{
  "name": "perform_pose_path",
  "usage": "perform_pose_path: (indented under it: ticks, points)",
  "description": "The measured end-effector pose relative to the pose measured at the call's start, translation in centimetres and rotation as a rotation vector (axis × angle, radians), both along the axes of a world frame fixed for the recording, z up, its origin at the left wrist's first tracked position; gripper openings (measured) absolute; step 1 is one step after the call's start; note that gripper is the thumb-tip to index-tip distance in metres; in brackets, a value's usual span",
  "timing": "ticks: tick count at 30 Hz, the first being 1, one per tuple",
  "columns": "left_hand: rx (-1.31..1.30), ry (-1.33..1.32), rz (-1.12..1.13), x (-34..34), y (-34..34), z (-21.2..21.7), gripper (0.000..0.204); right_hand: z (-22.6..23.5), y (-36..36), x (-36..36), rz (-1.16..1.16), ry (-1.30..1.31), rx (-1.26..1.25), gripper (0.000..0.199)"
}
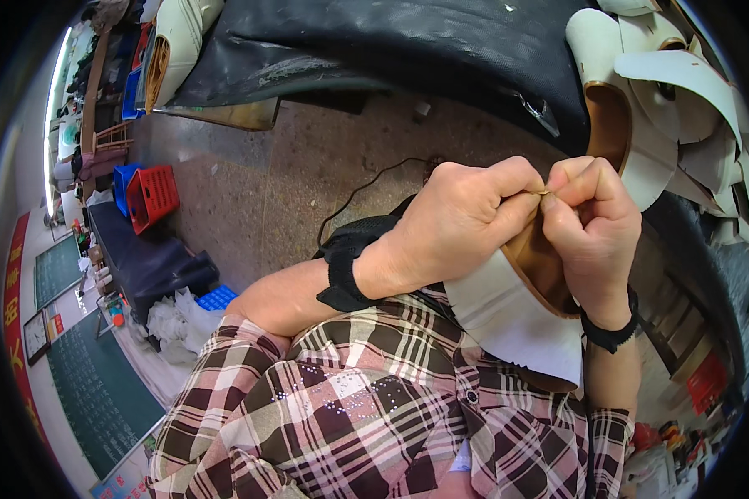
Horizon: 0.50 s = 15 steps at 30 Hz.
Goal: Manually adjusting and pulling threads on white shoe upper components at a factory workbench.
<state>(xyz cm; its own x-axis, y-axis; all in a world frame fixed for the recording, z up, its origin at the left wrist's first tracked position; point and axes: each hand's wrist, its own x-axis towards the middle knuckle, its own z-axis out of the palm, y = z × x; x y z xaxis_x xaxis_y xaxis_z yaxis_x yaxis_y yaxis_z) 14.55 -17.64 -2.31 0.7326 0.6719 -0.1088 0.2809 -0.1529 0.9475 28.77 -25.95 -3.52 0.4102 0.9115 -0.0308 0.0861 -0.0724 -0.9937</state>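
Observation:
A white shoe upper with a tan lining (508, 303) hangs in front of my plaid shirt, its lower end against my chest. My left hand (470, 216) is closed, with thumb and forefinger pinching the upper's top edge. Right beside it, my right hand (591, 229) pinches the same edge, also closed. The fingertips of both hands meet at a small tan bit of that edge. Whether a thread or other small thing lies between them is too small to tell. Black bands circle both wrists.
Ahead is a bench with a black cover (408, 41). More white uppers (674, 91) are heaped at its right, and others (179, 41) lie at its far left. A red crate (152, 198) and a dark cable (366, 187) are to the left, the cable on the speckled floor.

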Motion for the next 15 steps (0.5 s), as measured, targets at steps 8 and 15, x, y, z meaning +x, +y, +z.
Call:
perform_pose_path:
  ticks: [8, 15]
  points:
    - [-0.014, 0.047, -0.057, 0.1, 1.0, -0.8, 0.011, -0.1, 0.5, 1.4, 0.092, 0.482, -0.143, 0.018]
    - [-0.012, 0.069, -0.054, 0.4, 0.5, -1.6, 0.013, -1.5, 0.5, 2.0, 0.154, 0.492, -0.145, 0.019]
